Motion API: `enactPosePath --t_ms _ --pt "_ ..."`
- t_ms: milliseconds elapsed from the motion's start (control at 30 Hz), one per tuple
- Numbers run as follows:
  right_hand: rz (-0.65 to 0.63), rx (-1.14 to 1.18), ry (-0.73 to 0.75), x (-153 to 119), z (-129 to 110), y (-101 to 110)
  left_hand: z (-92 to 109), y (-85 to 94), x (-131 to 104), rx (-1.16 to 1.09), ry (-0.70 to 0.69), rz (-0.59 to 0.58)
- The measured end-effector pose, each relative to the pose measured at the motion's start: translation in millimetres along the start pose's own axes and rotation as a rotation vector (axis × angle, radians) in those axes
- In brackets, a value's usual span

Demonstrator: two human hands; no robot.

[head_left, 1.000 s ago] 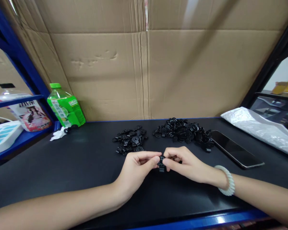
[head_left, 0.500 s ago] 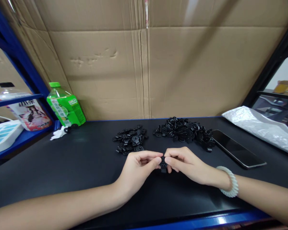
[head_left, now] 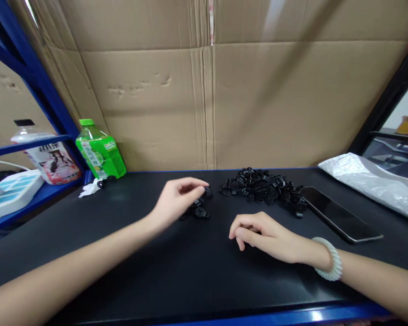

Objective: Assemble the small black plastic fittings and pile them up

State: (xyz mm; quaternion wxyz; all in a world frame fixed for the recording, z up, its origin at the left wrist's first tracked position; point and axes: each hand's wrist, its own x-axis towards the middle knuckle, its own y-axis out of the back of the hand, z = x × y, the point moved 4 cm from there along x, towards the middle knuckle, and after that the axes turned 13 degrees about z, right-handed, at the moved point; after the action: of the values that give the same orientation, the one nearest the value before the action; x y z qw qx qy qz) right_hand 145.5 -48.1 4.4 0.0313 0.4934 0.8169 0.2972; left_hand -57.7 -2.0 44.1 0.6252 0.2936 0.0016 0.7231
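Observation:
My left hand (head_left: 181,197) reaches over the left pile of small black plastic parts (head_left: 200,212), hiding most of it. Its thumb and index finger are almost together against a dark piece at the pile's edge; whether they grip a part is unclear. Nearer the front, my right hand (head_left: 263,236) is held over the black table (head_left: 190,280) with its fingers loosely curled in and the thumb against them. No part shows in it. A larger pile of similar black parts (head_left: 261,185), some round with holes, lies behind the right hand.
A phone (head_left: 342,215) lies right of the larger pile, with a silvery plastic bag (head_left: 377,181) beyond. At the back left stand a green bottle (head_left: 102,151) and a white tissue (head_left: 90,188) with black parts beside it. A cardboard wall (head_left: 156,108) closes the back.
The black part held between both hands is no longer seen there. My left hand has moved up and left to the left pile, while my right hand stays near its place with fingers curled.

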Motion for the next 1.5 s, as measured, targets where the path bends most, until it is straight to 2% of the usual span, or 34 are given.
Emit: enactPosePath --t_ms 67,133,233,467,600,800,1033,1233,1367,1500 --pt "-0.016 -0.009 0.015 -0.3 -1.1 1.5 -8.8 17.5 24.8 0.181 -0.05 0.074" --pt "-0.031 -0.009 0.027 -0.1 -1.2 2.5 -20.0 27.3 42.1 0.254 -0.044 0.047" --pt "-0.044 -0.003 0.037 0.2 -0.2 2.9 -28.4 31.2 49.5 0.336 -0.072 0.048" --pt "-0.055 -0.003 0.046 -0.5 1.5 2.4 -15.5 11.1 25.6 0.447 -0.253 0.035" --pt "-0.066 0.011 0.043 0.4 0.2 2.7 -16.8 10.4 25.5 0.485 -0.286 0.028" --pt "-0.076 0.022 0.025 1.1 0.1 2.2 -23.2 9.8 50.8 0.564 -0.286 -0.055" --pt "-0.08 0.025 0.01 0.6 2.1 1.9 -21.3 -10.7 101.7 0.683 -0.274 -0.249" --pt "-0.084 0.017 0.013 0.8 3.5 3.2 -17.9 -26.5 112.4 0.72 -0.219 -0.447" --pt "-0.084 0.019 0.025 -1.2 2.3 4.6 -11.8 -23.7 114.8 0.685 -0.219 -0.426" --pt "-0.046 0.047 0.011 -0.4 3.7 4.6 4.1 -14.6 110.2 0.572 -0.218 -0.358"
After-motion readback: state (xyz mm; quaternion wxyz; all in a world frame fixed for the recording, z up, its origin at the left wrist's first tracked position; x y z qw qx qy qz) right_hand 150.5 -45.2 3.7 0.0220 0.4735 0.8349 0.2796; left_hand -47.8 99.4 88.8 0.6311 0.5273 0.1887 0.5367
